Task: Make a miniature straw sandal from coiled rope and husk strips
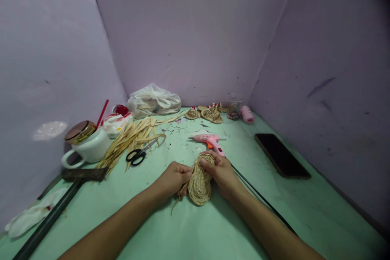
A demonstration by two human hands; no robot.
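A woven straw sole (200, 189), coiled from braided strands in a figure-eight outline, is held just above the green table in front of me. My right hand (221, 170) grips its upper right end, the thumb on top and the fingers behind. At the sole's left edge my left hand (177, 176) is closed, pinching a strand of the braid (183, 188) whose loose end hangs below the fingers. Just beyond my right hand lies a pink glue gun (210, 140) with its nozzle to the left.
Scissors (137, 156) lie by loose straw strips (131, 138) at left. A hammer (82, 174), a white mug (91, 148) and a plastic bag (154, 101) stand or lie around them. Small straw slippers (210, 113) and pink thread (246, 113) sit at the back, a phone (282, 154) at right.
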